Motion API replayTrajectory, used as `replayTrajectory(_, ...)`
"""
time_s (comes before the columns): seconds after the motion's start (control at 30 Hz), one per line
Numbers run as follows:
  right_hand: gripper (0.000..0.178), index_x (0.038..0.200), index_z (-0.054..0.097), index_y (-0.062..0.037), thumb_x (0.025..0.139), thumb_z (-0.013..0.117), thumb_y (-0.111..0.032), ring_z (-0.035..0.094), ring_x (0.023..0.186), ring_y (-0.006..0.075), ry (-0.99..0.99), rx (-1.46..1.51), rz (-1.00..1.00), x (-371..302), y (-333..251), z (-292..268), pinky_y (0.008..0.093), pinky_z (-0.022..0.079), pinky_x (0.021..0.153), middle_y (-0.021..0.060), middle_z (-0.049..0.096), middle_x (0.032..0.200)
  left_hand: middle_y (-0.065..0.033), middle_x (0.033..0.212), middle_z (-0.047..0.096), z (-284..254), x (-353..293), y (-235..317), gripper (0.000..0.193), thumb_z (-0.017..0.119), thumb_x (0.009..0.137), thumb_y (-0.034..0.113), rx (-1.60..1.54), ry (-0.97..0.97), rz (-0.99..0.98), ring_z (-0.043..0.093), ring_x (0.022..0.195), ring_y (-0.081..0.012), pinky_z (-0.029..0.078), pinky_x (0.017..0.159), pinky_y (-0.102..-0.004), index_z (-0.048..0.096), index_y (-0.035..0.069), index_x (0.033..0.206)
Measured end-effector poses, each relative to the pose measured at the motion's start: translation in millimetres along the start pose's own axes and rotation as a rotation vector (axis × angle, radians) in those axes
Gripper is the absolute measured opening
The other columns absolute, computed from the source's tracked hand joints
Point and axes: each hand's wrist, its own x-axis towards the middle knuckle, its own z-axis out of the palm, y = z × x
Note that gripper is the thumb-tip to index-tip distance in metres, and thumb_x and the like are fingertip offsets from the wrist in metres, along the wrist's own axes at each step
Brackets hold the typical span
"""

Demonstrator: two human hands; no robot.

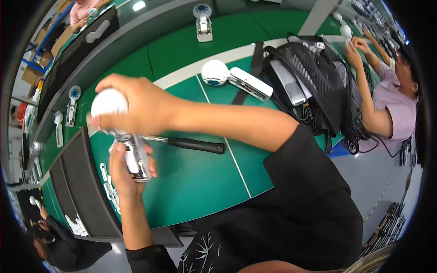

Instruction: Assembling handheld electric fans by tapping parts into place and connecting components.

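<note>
My left hand (124, 170) is wrapped round the handle (136, 159) of a handheld device. That handle stands upright, with its inner parts showing on the open side. On top sits the device's round white head (109, 108), gripped by my right hand (142, 103), which is smeared by motion. My right forearm crosses the bench from the right. Just beside the handle lies a tool with a black grip (195, 145) and a thin metal shaft; its far end is hidden behind the device and my hands.
Another white round-headed device (236, 78) lies on the green bench (200, 177) near a black mesh backpack (309, 77). Small white parts (109, 189) lie beside a dark tray (84, 182) at left. More devices (203, 22) stand farther off. Co-workers sit right, far left and lower left.
</note>
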Motion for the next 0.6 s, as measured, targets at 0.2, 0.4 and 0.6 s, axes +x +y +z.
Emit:
replayTrajectory(0.2,0.052,0.09,0.056,0.001,0.093,0.052,-0.051,0.066,0.065,0.0288,0.435,0.694,0.223,2.6,65.1,1.7,0.0396,0.052,0.063,0.0174,0.066,0.074,-0.0128,0.083,0.064,18.3,44.5,13.5,0.041,0.042,0.098,0.037,0.155,0.141,0.069,0.062,0.058,-0.02,0.052,0.049,-0.0303,0.058,0.0,0.107)
replayTrajectory(0.4,0.024,0.099,0.059,-0.0052,0.093,0.055,-0.028,0.063,0.063,0.0312,0.314,-0.087,0.245,-26.7,113.5,19.6,0.0407,0.05,0.059,0.0157,0.064,0.069,-0.0136,0.102,0.067,-20.0,183.5,26.1,0.034,0.056,0.096,0.025,0.398,0.143,0.179,0.066,0.082,-0.0166,0.053,0.071,-0.0299,0.057,-0.003,0.115)
replayTrajectory(0.6,0.018,0.09,0.064,-0.0053,0.086,0.057,-0.021,0.064,0.074,0.0396,0.147,-0.232,0.142,-21.3,110.0,44.4,0.0497,0.05,0.067,0.0191,0.066,0.077,-0.0228,0.123,0.057,-96.6,270.0,0.1,0.044,0.046,0.099,0.019,1.678,-0.037,0.682,0.057,0.116,-0.027,0.052,0.083,-0.0357,0.043,0.007,0.141)
